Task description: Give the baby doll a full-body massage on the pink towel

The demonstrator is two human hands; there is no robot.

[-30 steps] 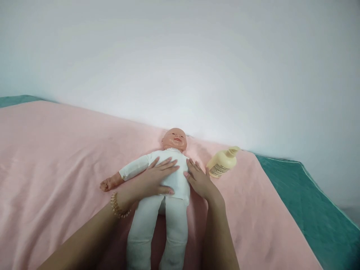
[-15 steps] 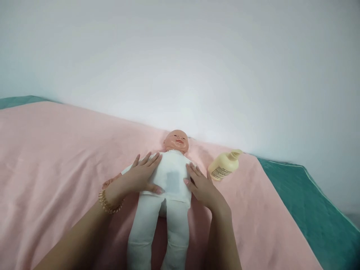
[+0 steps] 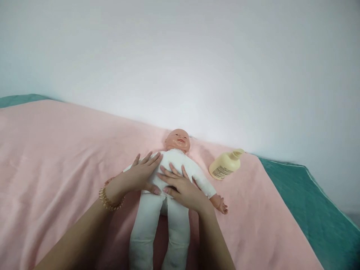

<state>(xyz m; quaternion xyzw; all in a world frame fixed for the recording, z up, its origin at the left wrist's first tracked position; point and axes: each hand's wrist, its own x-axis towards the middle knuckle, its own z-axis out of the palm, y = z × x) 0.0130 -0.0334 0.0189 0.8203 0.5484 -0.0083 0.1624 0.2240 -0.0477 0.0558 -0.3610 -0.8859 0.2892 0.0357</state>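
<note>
Basically, doll (image 3: 180,159) is face-up on the pink cloth (image 3: 70,150), head by the wall (image 3: 185,67), lower legs cut off at the bottom edge. Left hand (image 3: 139,176) lies across one side of its torso, fingers spread, thumb out; nothing gripped. That side's doll arm is mostly hidden behind hand and wrist, bracelet (image 3: 104,201) there too. Right hand (image 3: 184,187) is over the lower belly, fingers fanned; covers part of torso and hip. Palm pressure: can't tell. Cream bottle (image 3: 225,165) sits near the doll's other arm, label too small to read.
</note>
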